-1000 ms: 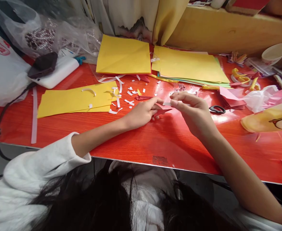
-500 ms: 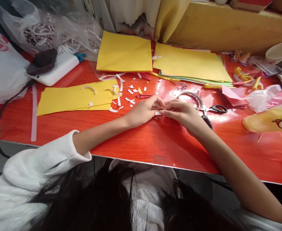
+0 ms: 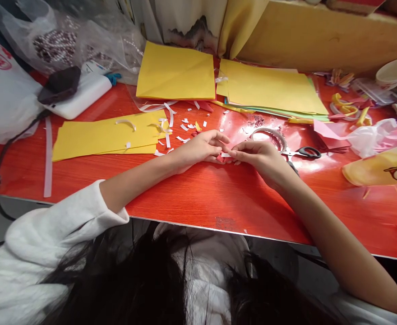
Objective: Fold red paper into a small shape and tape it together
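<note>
Over the middle of the red table, my two hands meet at the fingertips. My right hand (image 3: 261,161) pinches a small white paper strip (image 3: 224,155) between thumb and fingers. My left hand (image 3: 196,151) is curled around a small red paper piece (image 3: 220,159), mostly hidden by the fingers. The white strip lies against or just over the red piece; I cannot tell which. White paper scraps (image 3: 184,127) are scattered beyond my left hand. Just past my right hand lie a roll of tape (image 3: 281,141) and black-handled scissors (image 3: 308,152), partly covered by that hand.
Yellow paper sheets (image 3: 176,72) and another paper stack (image 3: 273,88) lie at the back. Cut yellow strips (image 3: 100,137) are on the left, near a white box-like device (image 3: 83,95). A yellow cup (image 3: 377,169) lies on the right among plastic and paper bits.
My left hand has turned and its fingers have opened out slightly, and red paper now shows in it. My right hand keeps its pinch on the white strip, shifted slightly.
</note>
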